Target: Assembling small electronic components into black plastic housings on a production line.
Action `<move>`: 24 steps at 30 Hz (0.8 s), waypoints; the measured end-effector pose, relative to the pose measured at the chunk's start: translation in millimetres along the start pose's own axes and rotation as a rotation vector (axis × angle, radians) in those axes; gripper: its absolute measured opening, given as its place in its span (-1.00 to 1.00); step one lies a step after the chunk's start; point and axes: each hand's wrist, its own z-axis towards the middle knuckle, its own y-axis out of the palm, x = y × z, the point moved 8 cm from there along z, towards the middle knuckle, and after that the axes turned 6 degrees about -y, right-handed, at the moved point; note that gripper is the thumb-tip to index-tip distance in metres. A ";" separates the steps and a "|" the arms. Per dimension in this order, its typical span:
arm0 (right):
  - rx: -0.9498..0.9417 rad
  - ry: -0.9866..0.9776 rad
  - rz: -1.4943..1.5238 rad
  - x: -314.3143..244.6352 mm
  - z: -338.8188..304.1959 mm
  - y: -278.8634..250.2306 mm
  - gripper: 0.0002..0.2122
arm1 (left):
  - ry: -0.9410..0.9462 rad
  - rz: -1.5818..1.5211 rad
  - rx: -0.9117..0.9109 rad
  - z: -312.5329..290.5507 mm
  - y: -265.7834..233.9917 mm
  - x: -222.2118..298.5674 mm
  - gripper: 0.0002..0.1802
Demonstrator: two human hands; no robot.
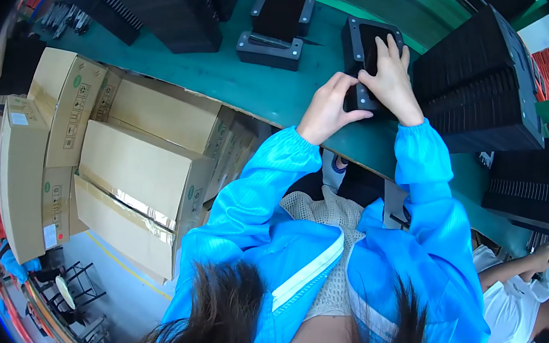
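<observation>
While the left hand (327,104) and right hand (389,81) sit close together at its near end, the black framed block (355,43) lies on the green desk (164,71) at the left hand's one o'clock, partly beneath the right; grip firmness cannot be told.

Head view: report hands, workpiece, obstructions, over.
Left hand at near end of black frame. Right hand spread across top. Hands partly hide frame; black stack close on right.

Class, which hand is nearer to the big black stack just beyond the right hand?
Right: the right hand is just left of the black stack; the left hand is farther left.
</observation>
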 end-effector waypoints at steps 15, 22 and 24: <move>0.134 -0.001 0.649 16.2 -9.7 -7.4 -0.38 | 0.163 0.700 0.559 49.7 -129.0 27.5 -0.49; 0.170 0.011 0.608 11.9 -11.0 -7.2 -0.39 | -0.429 1.066 0.082 113.8 -126.5 -49.6 -0.38; 0.190 0.007 0.546 9.8 -12.4 -6.2 -0.41 | -0.446 1.216 0.147 115.8 -120.8 -48.8 -0.38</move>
